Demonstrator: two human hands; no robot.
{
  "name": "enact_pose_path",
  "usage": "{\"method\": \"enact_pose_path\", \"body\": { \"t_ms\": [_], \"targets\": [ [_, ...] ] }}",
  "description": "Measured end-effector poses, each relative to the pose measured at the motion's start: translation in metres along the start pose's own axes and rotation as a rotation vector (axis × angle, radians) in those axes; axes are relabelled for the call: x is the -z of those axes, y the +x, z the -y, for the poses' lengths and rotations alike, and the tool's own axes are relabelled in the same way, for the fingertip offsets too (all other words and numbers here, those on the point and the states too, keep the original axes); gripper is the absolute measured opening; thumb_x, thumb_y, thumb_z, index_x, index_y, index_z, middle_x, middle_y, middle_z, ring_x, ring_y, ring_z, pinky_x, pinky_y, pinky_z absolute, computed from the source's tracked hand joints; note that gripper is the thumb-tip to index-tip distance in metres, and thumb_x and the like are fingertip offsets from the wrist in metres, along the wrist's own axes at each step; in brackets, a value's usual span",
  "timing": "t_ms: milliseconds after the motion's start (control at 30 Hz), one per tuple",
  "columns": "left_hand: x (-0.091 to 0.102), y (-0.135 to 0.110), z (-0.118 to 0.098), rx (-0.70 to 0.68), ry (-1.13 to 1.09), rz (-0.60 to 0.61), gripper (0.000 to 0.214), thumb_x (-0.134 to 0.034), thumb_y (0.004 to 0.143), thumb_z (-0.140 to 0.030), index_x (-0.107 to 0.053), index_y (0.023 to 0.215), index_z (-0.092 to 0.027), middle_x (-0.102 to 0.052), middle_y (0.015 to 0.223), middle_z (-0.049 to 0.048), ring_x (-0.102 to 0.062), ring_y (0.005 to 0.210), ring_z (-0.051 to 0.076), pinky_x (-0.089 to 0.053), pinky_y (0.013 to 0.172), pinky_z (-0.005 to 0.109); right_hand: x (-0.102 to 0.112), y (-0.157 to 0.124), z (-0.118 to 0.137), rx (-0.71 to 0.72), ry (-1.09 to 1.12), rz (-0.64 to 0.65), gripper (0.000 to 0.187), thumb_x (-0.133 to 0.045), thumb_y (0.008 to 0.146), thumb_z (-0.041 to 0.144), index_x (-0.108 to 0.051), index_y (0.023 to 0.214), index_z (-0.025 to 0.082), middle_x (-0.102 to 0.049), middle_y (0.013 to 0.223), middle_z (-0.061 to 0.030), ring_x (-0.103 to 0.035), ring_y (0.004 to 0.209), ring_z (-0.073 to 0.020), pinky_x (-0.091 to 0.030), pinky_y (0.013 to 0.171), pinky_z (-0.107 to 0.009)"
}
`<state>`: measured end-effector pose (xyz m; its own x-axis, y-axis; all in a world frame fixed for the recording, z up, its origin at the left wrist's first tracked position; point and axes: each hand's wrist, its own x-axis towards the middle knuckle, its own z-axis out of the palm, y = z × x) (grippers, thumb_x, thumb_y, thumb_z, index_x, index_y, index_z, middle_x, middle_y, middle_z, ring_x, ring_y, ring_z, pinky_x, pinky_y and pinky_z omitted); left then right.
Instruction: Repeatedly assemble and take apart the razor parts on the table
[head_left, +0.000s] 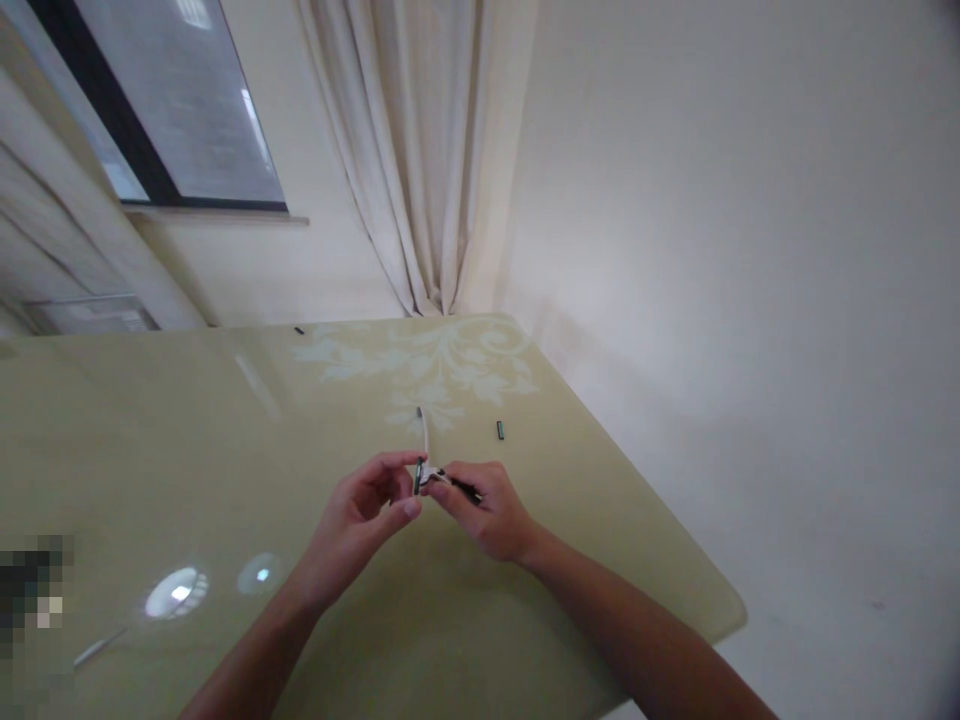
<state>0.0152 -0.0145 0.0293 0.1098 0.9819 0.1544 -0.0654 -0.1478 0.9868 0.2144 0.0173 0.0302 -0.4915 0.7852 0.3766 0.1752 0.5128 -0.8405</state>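
Observation:
Both my hands meet above the middle of a glossy yellow-green table. My left hand pinches the dark head of a small razor between thumb and forefinger. My right hand is closed round the razor's thin handle, whose dark end sticks out past the fingers. Just beyond the hands a second thin white razor lies on the table. A small dark blade cartridge lies to the right of it.
The table has a pale floral print at its far end and a rounded right corner. A tiny dark piece lies near the far edge. Curtain, window and white wall stand behind. A blurred patch covers the lower left.

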Motion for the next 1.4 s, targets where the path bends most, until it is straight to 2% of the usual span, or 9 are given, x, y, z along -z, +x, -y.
{"method": "enact_pose_path", "body": {
  "t_ms": [433, 700, 767, 833, 933, 1033, 1167, 1267, 1400],
  "targets": [
    [0.0, 0.003, 0.004, -0.014, 0.033, 0.02, 0.038, -0.078, 0.085, -0.037, -0.073, 0.12, -0.022, -0.062, 0.082, 0.0006, -0.058, 0.076, 0.015, -0.049, 0.072, 0.025, 0.007, 0.002, -0.005, -0.006, 0.022, 0.044, 0.048, -0.056, 0.101, 0.05, -0.057, 0.067, 0.016, -0.039, 0.06, 0.0045, -0.037, 0.056, -0.0094, -0.028, 0.054, -0.024],
    [0.006, 0.004, 0.005, -0.018, 0.102, 0.003, 0.039, -0.076, 0.087, -0.038, -0.072, 0.122, -0.023, -0.061, 0.08, -0.0004, -0.059, 0.076, 0.015, -0.049, 0.072, 0.025, 0.008, 0.003, -0.005, -0.019, 0.032, 0.07, 0.044, -0.057, 0.1, 0.049, -0.062, 0.072, 0.015, -0.044, 0.062, 0.0041, -0.04, 0.058, -0.0091, -0.03, 0.055, -0.023],
    [0.006, 0.005, 0.011, -0.061, 0.23, -0.009, 0.039, -0.073, 0.089, -0.041, -0.071, 0.124, -0.024, -0.062, 0.082, 0.0008, -0.059, 0.075, 0.016, -0.049, 0.072, 0.027, 0.007, 0.005, -0.008, -0.059, 0.082, 0.028, 0.039, -0.058, 0.099, 0.05, -0.062, 0.08, 0.016, -0.044, 0.061, 0.0052, -0.041, 0.056, -0.0091, -0.031, 0.054, -0.022],
    [0.003, 0.005, 0.021, -0.139, 0.457, -0.029, 0.041, -0.071, 0.09, -0.041, -0.07, 0.128, -0.025, -0.067, 0.092, 0.0044, -0.061, 0.08, 0.019, -0.051, 0.077, 0.032, 0.01, 0.008, -0.014, -0.117, 0.186, -0.088, 0.034, -0.06, 0.097, 0.052, -0.06, 0.096, 0.018, -0.046, 0.059, 0.0075, -0.042, 0.052, -0.0094, -0.032, 0.05, -0.021],
    [-0.004, 0.004, 0.042, -0.268, 0.826, 0.02, 0.049, -0.07, 0.09, -0.037, -0.064, 0.139, -0.03, -0.067, 0.13, 0.0105, -0.061, 0.109, 0.029, -0.049, 0.099, 0.045, 0.031, 0.018, -0.03, -0.163, 0.264, -0.32, 0.036, -0.061, 0.095, 0.054, -0.05, 0.104, 0.021, -0.052, 0.057, 0.0092, -0.042, 0.047, -0.0098, -0.032, 0.047, -0.02],
    [-0.009, 0.001, 0.057, -0.301, 1.015, 0.126, 0.047, -0.065, 0.093, -0.035, -0.063, 0.14, -0.031, -0.059, 0.148, 0.0104, -0.054, 0.128, 0.035, -0.042, 0.108, 0.054, 0.065, 0.028, -0.051, -0.176, 0.131, -0.441, 0.034, -0.061, 0.094, 0.054, -0.05, 0.092, 0.021, -0.059, 0.06, 0.0051, -0.041, 0.047, -0.0101, -0.032, 0.047, -0.022],
    [-0.008, 0.001, 0.058, -0.26, 1.025, 0.195, 0.026, -0.057, 0.098, -0.037, -0.075, 0.112, -0.024, -0.073, 0.12, 0.011, -0.063, 0.111, 0.03, -0.047, 0.099, 0.046, 0.103, 0.03, -0.079, -0.257, -0.188, -0.61, 0.034, -0.065, 0.087, 0.051, -0.062, 0.08, 0.018, -0.066, 0.075, -0.0028, -0.056, 0.067, -0.0156, -0.042, 0.063, -0.027],
    [-0.005, 0.003, 0.051, -0.209, 1.035, 0.198, 0.025, -0.053, 0.1, -0.037, -0.073, 0.094, -0.023, -0.073, 0.101, 0.0084, -0.066, 0.096, 0.026, -0.048, 0.089, 0.039, 0.115, 0.026, -0.093, -0.399, -0.335, -0.529, 0.034, -0.062, 0.087, 0.048, -0.071, 0.077, 0.016, -0.067, 0.072, -0.004, -0.059, 0.07, -0.0186, -0.04, 0.065, -0.029],
    [-0.004, 0.004, 0.045, -0.124, 1.133, 0.054, 0.02, -0.054, 0.098, -0.039, -0.065, 0.101, -0.023, -0.068, 0.108, 0.0083, -0.068, 0.088, 0.024, -0.048, 0.079, 0.035, 0.112, 0.022, -0.1, -0.558, -0.511, -0.44, 0.026, -0.068, 0.085, 0.041, -0.077, 0.079, 0.017, -0.073, 0.077, -0.007, -0.065, 0.074, -0.0214, -0.04, 0.065, -0.03]
  ]
}}
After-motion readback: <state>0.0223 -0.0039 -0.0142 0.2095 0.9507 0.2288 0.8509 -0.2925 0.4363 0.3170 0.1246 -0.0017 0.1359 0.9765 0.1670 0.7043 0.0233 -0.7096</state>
